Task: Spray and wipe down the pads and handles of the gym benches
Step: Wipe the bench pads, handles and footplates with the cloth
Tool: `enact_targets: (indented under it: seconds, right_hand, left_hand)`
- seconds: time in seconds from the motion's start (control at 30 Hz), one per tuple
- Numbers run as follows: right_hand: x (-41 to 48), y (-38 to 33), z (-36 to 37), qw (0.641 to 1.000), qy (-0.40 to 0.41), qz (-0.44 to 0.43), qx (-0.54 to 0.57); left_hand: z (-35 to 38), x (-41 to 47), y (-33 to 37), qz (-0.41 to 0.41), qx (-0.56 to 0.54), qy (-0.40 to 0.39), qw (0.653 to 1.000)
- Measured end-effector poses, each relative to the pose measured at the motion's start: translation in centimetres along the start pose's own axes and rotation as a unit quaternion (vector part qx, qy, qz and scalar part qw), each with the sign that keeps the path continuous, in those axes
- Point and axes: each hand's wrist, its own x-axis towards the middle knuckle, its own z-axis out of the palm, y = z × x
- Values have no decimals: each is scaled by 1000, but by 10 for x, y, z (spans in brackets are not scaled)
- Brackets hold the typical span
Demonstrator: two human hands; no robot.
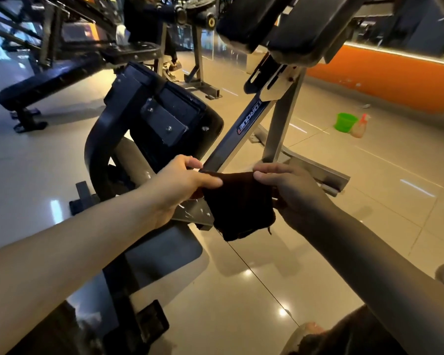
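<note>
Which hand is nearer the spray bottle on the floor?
Right. The right hand pinches the dark cloth at its right edge; the spray bottle stands on the floor beyond it, to the right. The left hand holds the cloth's left edge, farther from the bottle.

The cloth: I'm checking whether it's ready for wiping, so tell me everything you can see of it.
The cloth is dark, near black, soft fabric, seemingly folded into a rough rectangle. It hangs slack, the left hand pinching its upper left edge, the right hand its upper right corner. A thread dangles at its lower right. It hangs before the bench frame; contact there is unclear.
</note>
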Motion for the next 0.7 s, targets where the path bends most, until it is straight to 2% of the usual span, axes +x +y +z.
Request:
enact_targets:
  seconds: [0.1, 0.17, 0.27, 0.4, 0.47, 0.57, 0.7]
  right_hand:
    - [0, 5, -5, 997, -6, 19, 75]
    - [0, 4, -7, 997, -23, 12, 77]
    - [-1, -3, -13, 997, -39, -45, -45]
    - [-2, -4, -8, 968, -14, -159, -196]
    - [-3, -3, -5, 955, -11, -192, -225]
    - [-2, -3, -4, 975, -21, -155, -155]
    - [-4, -4, -7, 996, -29, -71, -41]
  left_hand:
    - [12, -7, -2, -20, -5, -54, 998]
    - [17, -6, -1, -19, 4, -26, 999]
    - [12, -4, 6, -5, 5, 23, 1000]
    - [2, -5, 14, 33, -47, 47, 997]
    - [-1, -5, 16, 46, -74, 66, 994]
    - [-6, -7, 18, 30, -79, 49, 995]
    - [-8, -18, 21, 48, 29, -51, 997]
